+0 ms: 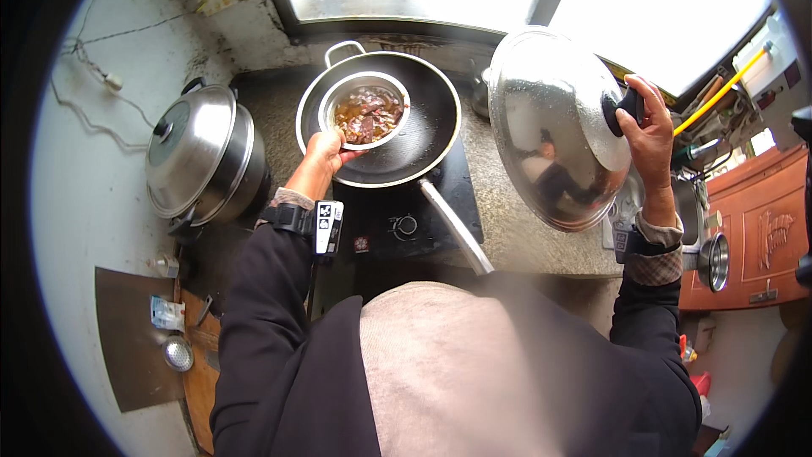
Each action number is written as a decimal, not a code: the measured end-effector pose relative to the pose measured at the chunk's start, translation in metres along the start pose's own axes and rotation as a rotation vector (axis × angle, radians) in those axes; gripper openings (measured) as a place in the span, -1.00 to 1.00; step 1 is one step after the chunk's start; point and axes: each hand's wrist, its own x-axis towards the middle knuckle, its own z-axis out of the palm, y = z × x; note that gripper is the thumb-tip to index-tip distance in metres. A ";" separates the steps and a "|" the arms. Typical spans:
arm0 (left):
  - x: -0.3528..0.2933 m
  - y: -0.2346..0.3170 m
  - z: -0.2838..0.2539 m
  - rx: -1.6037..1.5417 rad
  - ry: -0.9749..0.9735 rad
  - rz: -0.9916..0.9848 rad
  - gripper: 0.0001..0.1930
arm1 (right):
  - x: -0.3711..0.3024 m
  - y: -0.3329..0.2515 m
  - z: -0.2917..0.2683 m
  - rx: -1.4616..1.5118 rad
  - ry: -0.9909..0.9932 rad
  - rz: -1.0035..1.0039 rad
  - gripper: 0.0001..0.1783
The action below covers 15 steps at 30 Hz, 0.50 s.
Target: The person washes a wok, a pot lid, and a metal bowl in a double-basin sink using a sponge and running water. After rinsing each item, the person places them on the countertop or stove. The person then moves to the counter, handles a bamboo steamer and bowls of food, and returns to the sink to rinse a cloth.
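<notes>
Pinches the steel bowl (364,78) of dark meat (372,113) by its near rim in the left grip (323,156), just ahead of it over the wok (433,129), and clasps in the right grip (652,134) the black knob (628,110) of the tilted domed lid (550,118), just left of that grip.

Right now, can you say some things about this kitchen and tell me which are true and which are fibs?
1. The right hand holds the shiny domed metal lid by its black knob. True.
2. The left hand holds nothing. False: it holds the round silver metal bowl by its edge.
3. Dark brown pieces of food sit in liquid in the bowl. True.
4. The lid covers the wide black round pan. False: it is held up to the right of the pan.
5. The large silver metal pot at the far left is covered. True.
</notes>
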 end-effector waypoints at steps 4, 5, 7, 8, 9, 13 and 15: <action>0.027 -0.026 0.008 -0.003 0.027 -0.047 -0.60 | -0.017 0.007 -0.011 0.017 0.055 0.036 -0.52; 0.032 -0.030 0.009 0.025 0.054 -0.095 -0.60 | -0.020 0.009 -0.013 0.022 0.055 0.052 -0.52; 0.037 -0.035 0.010 0.021 0.037 -0.100 -0.60 | -0.022 0.014 -0.012 0.009 0.047 0.071 -0.53; 0.037 -0.037 0.011 0.034 0.034 -0.094 -0.60 | -0.023 0.016 -0.011 0.001 0.048 0.086 -0.53; 0.036 -0.037 0.013 0.043 -0.035 -0.099 -0.59 | -0.021 0.017 -0.009 -0.006 0.048 0.099 -0.53; 0.011 -0.028 0.021 0.036 -0.107 -0.254 -0.55 | -0.006 0.014 0.012 -0.083 0.047 0.136 -0.55; -0.016 -0.022 0.020 0.159 -0.034 -0.141 -0.61 | 0.008 0.009 0.032 -0.118 0.022 -0.016 -0.56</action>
